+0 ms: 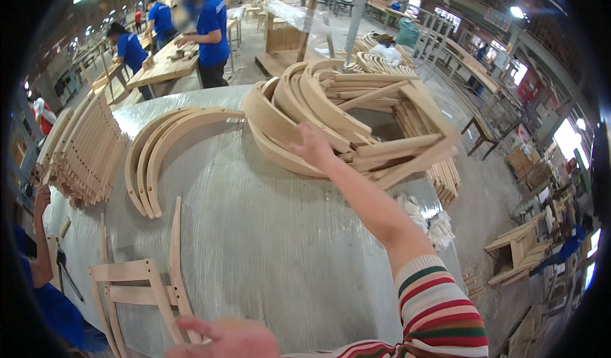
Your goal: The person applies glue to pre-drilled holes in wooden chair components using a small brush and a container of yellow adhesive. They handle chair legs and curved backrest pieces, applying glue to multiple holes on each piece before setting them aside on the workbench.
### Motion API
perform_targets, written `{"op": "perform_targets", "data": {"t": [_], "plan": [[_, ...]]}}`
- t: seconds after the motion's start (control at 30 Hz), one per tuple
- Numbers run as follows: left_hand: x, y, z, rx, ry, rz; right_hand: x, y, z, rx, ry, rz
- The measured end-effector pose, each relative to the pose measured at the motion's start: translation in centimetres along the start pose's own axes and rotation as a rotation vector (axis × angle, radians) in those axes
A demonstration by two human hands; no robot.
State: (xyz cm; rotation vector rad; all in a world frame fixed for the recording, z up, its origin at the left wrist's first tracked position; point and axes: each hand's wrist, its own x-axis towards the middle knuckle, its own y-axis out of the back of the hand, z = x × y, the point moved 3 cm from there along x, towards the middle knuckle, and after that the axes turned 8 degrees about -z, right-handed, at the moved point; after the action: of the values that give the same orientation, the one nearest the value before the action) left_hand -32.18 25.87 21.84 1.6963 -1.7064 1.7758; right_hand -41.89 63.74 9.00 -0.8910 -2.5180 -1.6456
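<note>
My right hand (313, 147) reaches out over a stack of curved wooden rails (270, 126) at the far middle of the table. Its fingers are apart and lie at the edge of a rail; no firm grip shows. Low in the view is my left hand (232, 340), open and partly cut off by the lower edge, with nothing visible in it. Beside it lies a pale wooden chair frame (130, 271) with two crosspieces. Three curved rails (159, 148) lie nested to the left of the stack.
Many slats stand bundled (89, 151) at the table's left. Straight wooden pieces (401, 148) lie right of the curved stack, and white cloths (439, 231) at the right edge. A blue-clad person (54, 307) is close on the left; others work at a bench (168, 65) behind.
</note>
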Motion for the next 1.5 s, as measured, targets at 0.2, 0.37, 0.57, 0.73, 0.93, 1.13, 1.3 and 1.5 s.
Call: {"op": "perform_targets", "data": {"t": [0.2,0.37,0.57,0.73,0.93,1.13,1.3,1.5], "plan": [[-3.2,13.1,-5.4,0.661,0.755,-0.322,9.6,-5.3,3.1,-0.136,-0.433,-0.244],[-7.0,20.3,-8.3,0.819,1.019,-0.353,8.1,-5.9,2.6,0.010,-0.436,0.008],[-10.4,19.9,-13.4,0.866,1.390,-0.279,-3.9,-5.3,-4.7,0.135,-0.361,-0.081],[-13.7,19.9,-12.7,1.117,1.390,-0.368,-18.9,-6.7,-10.8,0.198,0.147,-0.070],[-11.1,22.2,-1.4,0.767,1.975,-0.099,-14.6,-3.3,-2.1,0.361,-0.064,0.034],[-9.3,24.2,1.2,0.790,2.033,-0.715,-1.9,-4.2,4.2,0.037,-0.005,-0.003],[-10.6,25.1,-0.1,0.884,1.911,-0.931,2.9,-9.5,2.9,-0.264,-0.108,-0.418],[-11.2,25.9,1.8,0.889,1.719,-0.428,3.9,-8.6,2.7,-0.297,-0.292,-0.409]]}}
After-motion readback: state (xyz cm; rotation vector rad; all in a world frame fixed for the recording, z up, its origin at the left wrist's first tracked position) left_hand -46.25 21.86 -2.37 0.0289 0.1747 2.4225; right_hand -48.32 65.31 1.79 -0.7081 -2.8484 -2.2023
